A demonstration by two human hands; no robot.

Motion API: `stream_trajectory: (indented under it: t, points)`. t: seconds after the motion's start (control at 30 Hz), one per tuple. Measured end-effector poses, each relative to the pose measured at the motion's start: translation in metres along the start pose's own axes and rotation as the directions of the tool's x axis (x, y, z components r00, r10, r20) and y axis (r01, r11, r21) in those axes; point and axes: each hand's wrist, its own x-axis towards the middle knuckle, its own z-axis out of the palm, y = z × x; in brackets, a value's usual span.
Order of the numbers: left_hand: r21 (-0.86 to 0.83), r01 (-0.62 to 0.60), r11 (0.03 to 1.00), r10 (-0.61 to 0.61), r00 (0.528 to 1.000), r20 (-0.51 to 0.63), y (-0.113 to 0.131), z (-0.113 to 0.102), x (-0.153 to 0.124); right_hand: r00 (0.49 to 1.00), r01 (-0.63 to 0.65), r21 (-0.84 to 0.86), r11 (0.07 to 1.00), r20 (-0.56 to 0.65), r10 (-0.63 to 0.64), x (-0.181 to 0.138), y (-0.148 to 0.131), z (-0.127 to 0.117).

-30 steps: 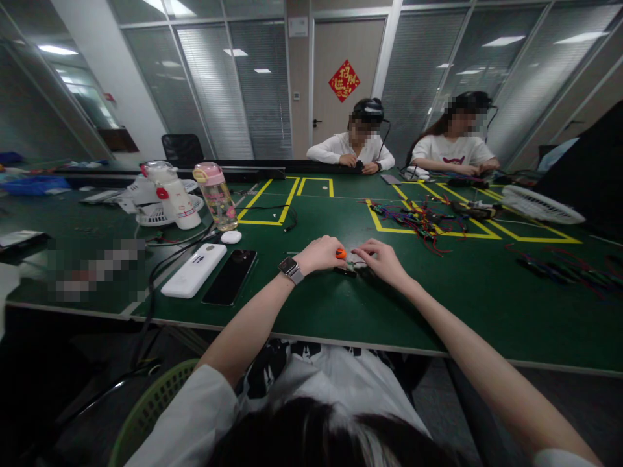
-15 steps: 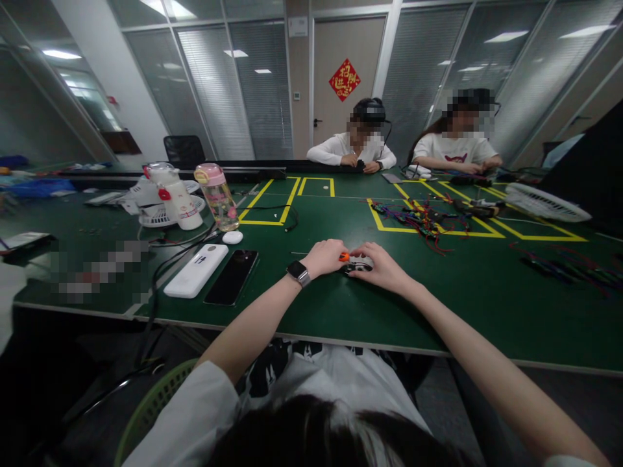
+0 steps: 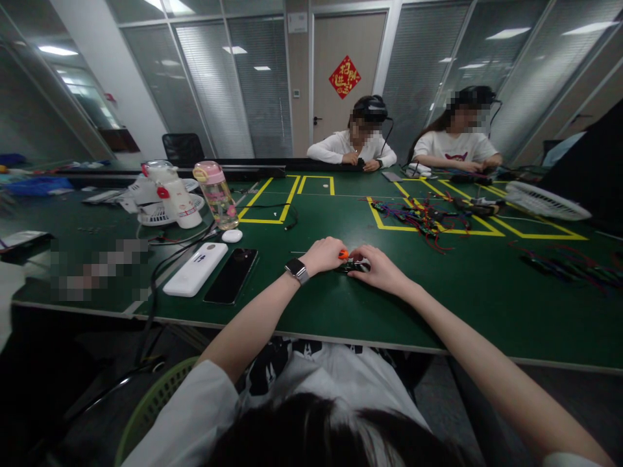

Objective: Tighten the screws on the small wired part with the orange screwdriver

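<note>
My left hand [image 3: 322,254], with a watch on its wrist, is closed around a small tool with an orange tip [image 3: 343,255]. My right hand [image 3: 380,268] is curled over a small dark part [image 3: 355,266] that lies on the green table [image 3: 341,305], its fingers pinching the part. The two hands meet at the part, near the table's front middle. What the part is I cannot make out.
A white power bank [image 3: 195,269] and a black phone [image 3: 230,275] lie left of my hands. Further left stand two bottles [image 3: 217,195] and a small fan. Coloured wires [image 3: 421,219] lie in yellow-taped boxes. Two other people sit at the far side.
Both hands stay together on the part. My right hand's fingers have curled in closer over it; my left hand has shifted slightly.
</note>
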Motion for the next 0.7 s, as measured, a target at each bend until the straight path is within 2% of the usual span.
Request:
stream_trajectory:
  t: [0.53,0.7]
  points:
    - [-0.074,0.030,0.997,-0.026,0.998,0.056,0.0034,-0.0057,-0.0035,0.995,-0.095,0.207,0.974,0.012,0.095,-0.0003,-0.0034,0.0064]
    - [-0.085,0.083,0.993,-0.085,0.996,-0.020,-0.0002,-0.0084,-0.0028,0.994,-0.106,0.220,0.970,0.044,0.098,0.0008,-0.0016,0.0067]
